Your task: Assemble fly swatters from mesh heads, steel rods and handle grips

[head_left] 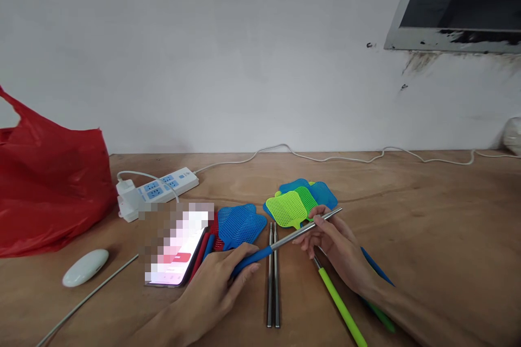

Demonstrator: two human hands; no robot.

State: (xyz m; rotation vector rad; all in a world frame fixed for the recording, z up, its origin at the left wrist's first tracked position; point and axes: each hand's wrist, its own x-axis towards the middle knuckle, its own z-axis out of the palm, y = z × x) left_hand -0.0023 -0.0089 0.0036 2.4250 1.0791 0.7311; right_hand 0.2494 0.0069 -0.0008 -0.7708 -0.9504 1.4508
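My left hand (222,284) is wrapped round the blue grip of a metal fly swatter handle (291,236), which slants up to the right. Near its bare tip, the fingers of my right hand (331,238) close on the steel rod. No mesh head shows on this handle. Below it, two loose steel rods (273,287) lie side by side on the table. Yellow-green, green and blue mesh swatter heads (287,209) overlap just beyond my right hand. Beneath my right arm lie a lime swatter handle (342,306) and partly hidden blue and green ones.
Blue swatter heads (240,225) and a red one lie left of centre, next to a lit phone (177,252). Further left are a white oval mouse-like object (86,268), a power strip (163,190) with a plugged-in charger, and a red plastic bag (52,184). A white cable runs along the wall.
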